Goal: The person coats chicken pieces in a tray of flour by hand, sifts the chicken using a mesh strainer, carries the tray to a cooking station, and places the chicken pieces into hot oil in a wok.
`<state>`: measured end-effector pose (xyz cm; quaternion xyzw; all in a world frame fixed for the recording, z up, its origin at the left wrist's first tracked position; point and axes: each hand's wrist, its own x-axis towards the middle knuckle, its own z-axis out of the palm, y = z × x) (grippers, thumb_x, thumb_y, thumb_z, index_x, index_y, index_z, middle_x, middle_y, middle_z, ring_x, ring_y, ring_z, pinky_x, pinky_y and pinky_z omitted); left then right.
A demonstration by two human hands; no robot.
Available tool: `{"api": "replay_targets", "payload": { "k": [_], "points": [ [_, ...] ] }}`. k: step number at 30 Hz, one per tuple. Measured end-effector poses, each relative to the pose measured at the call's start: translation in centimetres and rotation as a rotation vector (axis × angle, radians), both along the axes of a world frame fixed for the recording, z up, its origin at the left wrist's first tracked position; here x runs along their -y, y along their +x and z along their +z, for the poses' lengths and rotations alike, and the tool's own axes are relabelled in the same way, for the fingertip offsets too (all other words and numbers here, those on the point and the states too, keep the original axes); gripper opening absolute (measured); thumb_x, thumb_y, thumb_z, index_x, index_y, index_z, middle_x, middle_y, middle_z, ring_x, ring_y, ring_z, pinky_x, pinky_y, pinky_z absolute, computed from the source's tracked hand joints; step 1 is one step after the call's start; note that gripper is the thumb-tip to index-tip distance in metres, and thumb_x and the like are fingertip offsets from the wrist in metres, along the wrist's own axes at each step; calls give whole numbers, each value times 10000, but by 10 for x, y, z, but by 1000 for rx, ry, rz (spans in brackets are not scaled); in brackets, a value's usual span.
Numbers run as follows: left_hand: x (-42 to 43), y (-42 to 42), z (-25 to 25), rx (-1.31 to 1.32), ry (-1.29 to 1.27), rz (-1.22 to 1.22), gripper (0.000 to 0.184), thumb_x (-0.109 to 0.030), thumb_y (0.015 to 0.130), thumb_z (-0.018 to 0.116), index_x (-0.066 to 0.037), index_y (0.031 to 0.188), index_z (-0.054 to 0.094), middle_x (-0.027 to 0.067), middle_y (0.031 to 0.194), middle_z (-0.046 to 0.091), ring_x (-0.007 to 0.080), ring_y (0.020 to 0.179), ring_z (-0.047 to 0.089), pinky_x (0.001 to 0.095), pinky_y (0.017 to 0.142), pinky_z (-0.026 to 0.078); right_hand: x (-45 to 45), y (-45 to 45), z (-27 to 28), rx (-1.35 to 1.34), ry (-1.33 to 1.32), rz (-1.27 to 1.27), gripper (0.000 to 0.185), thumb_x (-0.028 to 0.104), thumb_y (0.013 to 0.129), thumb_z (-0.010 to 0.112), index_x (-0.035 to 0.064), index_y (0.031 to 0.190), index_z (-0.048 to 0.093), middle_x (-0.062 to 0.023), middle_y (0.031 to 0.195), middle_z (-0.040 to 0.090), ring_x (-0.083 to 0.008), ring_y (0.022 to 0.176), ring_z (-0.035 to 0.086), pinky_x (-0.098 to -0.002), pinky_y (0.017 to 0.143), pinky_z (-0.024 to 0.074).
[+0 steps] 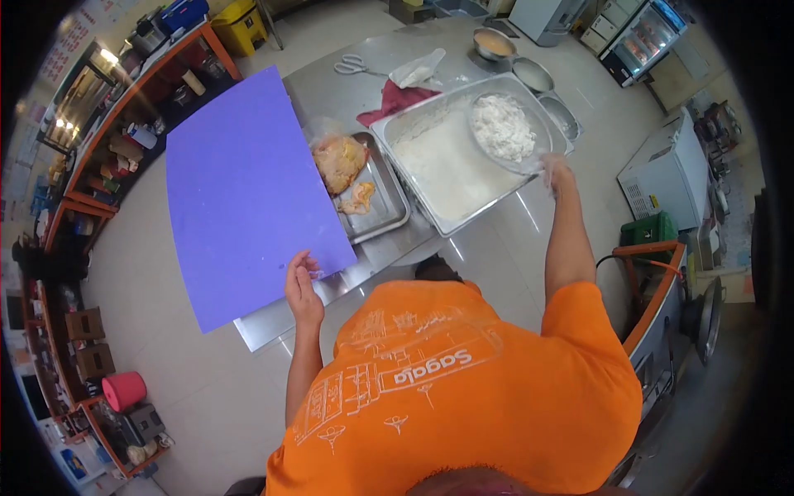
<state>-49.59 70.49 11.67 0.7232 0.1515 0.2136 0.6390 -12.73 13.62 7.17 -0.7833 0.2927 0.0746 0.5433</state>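
Note:
My right hand (558, 171), in a thin clear plastic glove, grips the near edge of a round strainer (475, 131). White, lumpy, flour-coated pieces (506, 128) fill the strainer, which is over the right part of a steel tray of white flour (447, 229). Whether it rests on the flour I cannot tell. Beside the near edge of a purple sheet (248, 182), my left hand (302, 281) is held with its fingers loosely apart and nothing in it. A smaller steel tray (397, 217) bears raw chicken pieces (341, 164), partly beside the sheet.
Behind the flour tray lie a red cloth (397, 101), a crumpled clear plastic glove or bag (418, 69) and scissors (354, 64). Metal bowls, one with orange-brown liquid (495, 43), stand at the far right corner. The steel table (318, 91) ends just before my body.

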Motion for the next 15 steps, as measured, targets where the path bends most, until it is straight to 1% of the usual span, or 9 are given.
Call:
{"api": "replay_targets", "payload": {
  "k": [4,7,10,13,15],
  "points": [
    [0,-2,4,-4,36,-11,371,-253,1066,381,3,1238,587,75,1008,617,156,906,575,299,792,455,-1,1,-4,19,-20,-23,85,171,825,578,86,817,582,-62,720,497,-214,580,463,-428,464,377],
    [2,-1,6,0,7,-4,374,-250,1067,377,6,1238,588,74,1011,619,156,907,578,299,792,454,4,0,7,-12,-60,1,81,172,820,579,91,822,579,-59,719,490,-210,573,450,-429,458,370],
    [2,-1,6,11,47,-30,385,-264,1069,374,7,1240,588,78,1014,620,156,906,578,299,789,456,-12,-6,11,-6,-21,69,97,175,843,570,81,849,588,-62,731,499,-209,610,478,-425,469,389],
    [3,-2,3,32,5,-21,399,-278,1072,367,8,1240,589,78,1013,620,155,907,578,299,791,457,-20,-9,18,7,6,132,115,178,866,560,70,875,598,-66,742,508,-208,647,507,-421,479,409],
    [3,-6,2,20,27,-32,408,-288,1075,361,7,1238,591,77,1011,620,157,908,578,299,792,458,-21,-17,15,0,19,106,113,177,862,569,70,870,601,-65,741,515,-205,636,508,-414,485,411]
  ]
}}
